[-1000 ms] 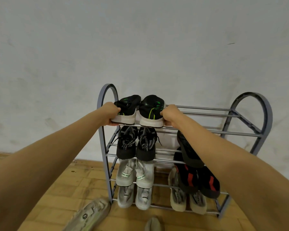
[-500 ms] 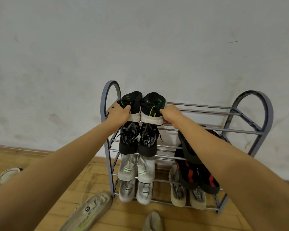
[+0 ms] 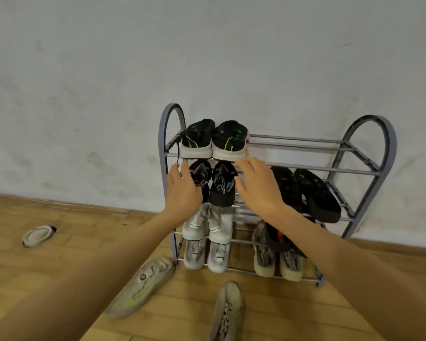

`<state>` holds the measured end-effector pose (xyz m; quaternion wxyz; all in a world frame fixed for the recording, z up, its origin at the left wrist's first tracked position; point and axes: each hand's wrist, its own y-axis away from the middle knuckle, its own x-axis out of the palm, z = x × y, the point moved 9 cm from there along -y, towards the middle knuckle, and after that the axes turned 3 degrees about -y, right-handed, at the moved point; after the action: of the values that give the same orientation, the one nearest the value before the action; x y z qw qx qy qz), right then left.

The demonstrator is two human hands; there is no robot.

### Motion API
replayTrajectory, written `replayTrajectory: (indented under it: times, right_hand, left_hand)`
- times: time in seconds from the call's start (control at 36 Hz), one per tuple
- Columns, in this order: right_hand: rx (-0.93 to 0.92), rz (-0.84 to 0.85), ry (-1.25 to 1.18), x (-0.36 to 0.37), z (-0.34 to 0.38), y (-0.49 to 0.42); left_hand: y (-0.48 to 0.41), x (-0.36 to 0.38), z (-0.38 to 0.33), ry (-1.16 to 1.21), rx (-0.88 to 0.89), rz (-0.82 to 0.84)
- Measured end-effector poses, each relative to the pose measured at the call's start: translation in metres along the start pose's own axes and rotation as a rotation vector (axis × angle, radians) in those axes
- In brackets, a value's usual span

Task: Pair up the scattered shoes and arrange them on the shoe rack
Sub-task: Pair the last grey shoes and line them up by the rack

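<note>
A grey metal shoe rack (image 3: 369,143) stands against the wall. On its top tier at the left sits a pair of black shoes with green marks (image 3: 214,141), side by side. My left hand (image 3: 182,193) and my right hand (image 3: 258,188) hover just below and in front of that pair, fingers spread, holding nothing. Behind my hands a black pair (image 3: 221,185) sits on the second tier. Two beige shoes lie on the floor in front of the rack: one (image 3: 143,286) at the left, one (image 3: 228,313) at the middle.
Black flip-flops (image 3: 312,190), white shoes (image 3: 217,225) and pale sneakers (image 3: 276,259) fill lower tiers. A single pale shoe (image 3: 38,235) lies on the wooden floor far left. The top tier's right side shows bare bars.
Both hands have let go of the black-and-green pair and drawn back and down from the top tier. The pair stays on the rack. The view has shifted left.
</note>
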<state>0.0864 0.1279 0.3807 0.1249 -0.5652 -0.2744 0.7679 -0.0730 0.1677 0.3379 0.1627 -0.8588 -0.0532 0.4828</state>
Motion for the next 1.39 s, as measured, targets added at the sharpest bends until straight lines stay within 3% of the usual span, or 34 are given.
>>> replayTrajectory:
  times: [0.14,0.31,0.44,0.67,0.83,1.0,1.19,1.39]
  right_hand:
    - [-0.145,0.030,0.050,0.031,0.012,0.067]
    - [-0.091,0.333,0.021,0.105,0.007,0.136]
    - [0.025,0.622,-0.004,0.176,-0.001,0.185]
    - [0.445,1.051,-0.035,0.310,-0.037,0.268]
    - [0.589,1.091,-0.077,0.375,-0.041,0.304]
    - [0.576,1.074,-0.009,0.405,-0.044,0.311]
    - [0.639,0.966,0.028,0.396,-0.057,0.311]
    - [0.615,0.920,0.023,0.385,-0.053,0.312]
  left_hand:
    - [0.063,0.040,0.019,-0.234,0.113,0.120]
    - [0.117,0.103,0.075,-0.396,0.053,0.396]
    - [0.148,0.153,0.137,-0.426,-0.060,0.582]
    - [0.166,0.225,0.234,-0.451,-0.291,0.763]
    - [0.166,0.264,0.279,-0.382,-0.450,0.753]
    - [0.165,0.291,0.308,-0.288,-0.501,0.687]
    - [0.139,0.304,0.333,-0.267,-0.489,0.633]
    - [0.127,0.309,0.334,-0.374,-0.351,0.654]
